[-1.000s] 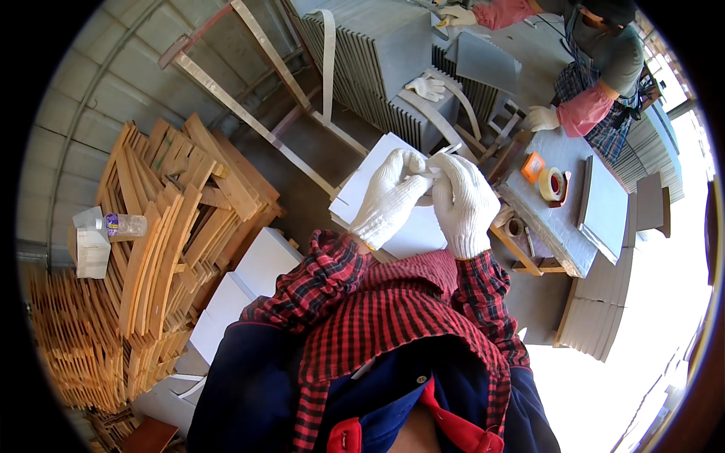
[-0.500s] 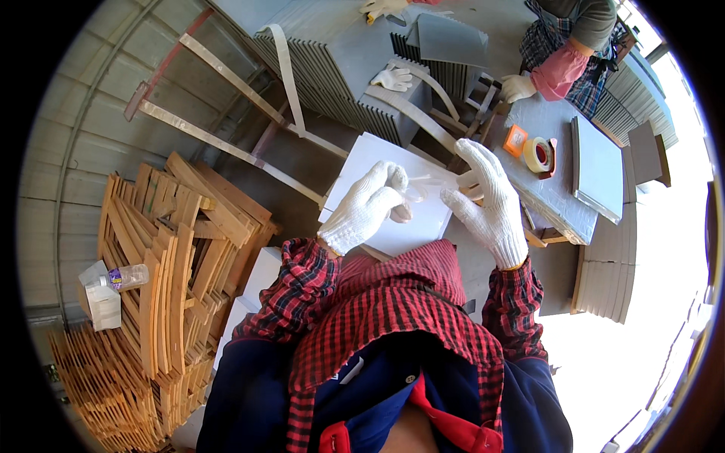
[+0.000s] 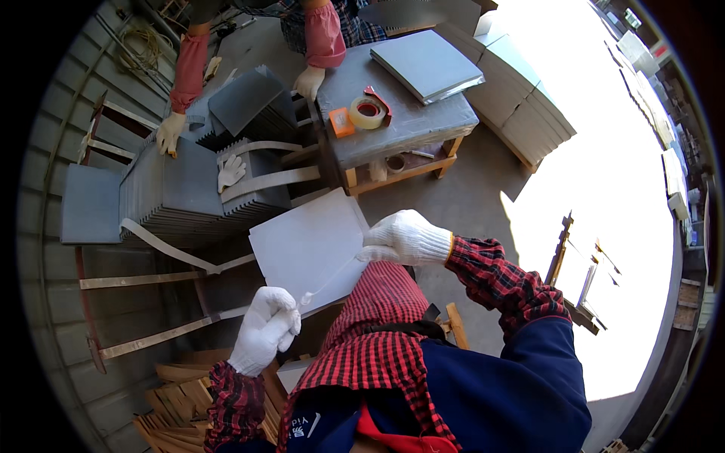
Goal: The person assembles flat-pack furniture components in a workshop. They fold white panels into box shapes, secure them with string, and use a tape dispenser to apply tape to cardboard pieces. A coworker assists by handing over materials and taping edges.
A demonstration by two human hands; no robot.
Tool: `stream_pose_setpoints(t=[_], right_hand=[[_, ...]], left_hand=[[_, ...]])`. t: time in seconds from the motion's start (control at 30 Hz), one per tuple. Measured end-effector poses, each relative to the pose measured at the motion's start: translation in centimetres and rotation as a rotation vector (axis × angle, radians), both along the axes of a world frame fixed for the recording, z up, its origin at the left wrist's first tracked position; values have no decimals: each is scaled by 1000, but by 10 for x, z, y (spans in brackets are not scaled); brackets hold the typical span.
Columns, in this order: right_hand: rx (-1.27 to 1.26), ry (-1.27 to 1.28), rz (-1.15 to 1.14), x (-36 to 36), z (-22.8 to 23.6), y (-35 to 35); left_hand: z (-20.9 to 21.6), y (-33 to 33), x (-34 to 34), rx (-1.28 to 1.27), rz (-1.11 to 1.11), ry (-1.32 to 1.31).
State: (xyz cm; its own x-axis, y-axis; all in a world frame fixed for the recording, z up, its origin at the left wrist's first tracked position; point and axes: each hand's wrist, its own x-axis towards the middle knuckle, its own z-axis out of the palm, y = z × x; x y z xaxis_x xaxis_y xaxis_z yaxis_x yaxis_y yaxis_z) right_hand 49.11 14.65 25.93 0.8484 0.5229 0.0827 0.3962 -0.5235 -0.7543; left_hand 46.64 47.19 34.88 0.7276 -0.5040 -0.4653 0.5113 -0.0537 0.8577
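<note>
My left hand [image 3: 264, 330], in a white knit glove, is closed with the fingers curled inward. A small bunched end of a thin clear strand [image 3: 326, 285] shows at its fingertips. My right hand [image 3: 408, 238], gloved the same way, pinches the strand's other end, which stretches slanting between the two hands. Whether it is string or plastic film, I cannot tell. Below the strand lies a stack of white sheets [image 3: 306, 240], just in front of my red-and-black checked apron [image 3: 385, 302].
Across from me a co-worker's gloved hands [image 3: 171, 133] rest at grey panels [image 3: 177, 177] and a wrapped table [image 3: 408, 128]. That table bears a tape roll [image 3: 366, 112], an orange box [image 3: 341, 122] and grey boards [image 3: 427, 64]. Wooden pieces [image 3: 181, 404] are piled at lower left.
My view has swung to the right. My right hand, its fingers apart before, is now closed in a pinch, and the strand is drawn out straight. Both of the co-worker's arms now show.
</note>
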Motion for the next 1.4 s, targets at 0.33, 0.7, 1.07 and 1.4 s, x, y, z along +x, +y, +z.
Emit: stream_pose_setpoints(t=[0.33,0.7,1.07,1.4], right_hand=[[141,665,-200,-66,-50,53],[538,812,-395,-60,-18,68],[796,990,-546,-56,-29,77],[543,839,-413,-89,-66,-53]], left_hand=[[-20,21,-17,216,-242,-721],[-91,26,-25,-34,546,-197],[-134,-28,-44,-315,508,203],[-114,-199,31,-160,405,76]])
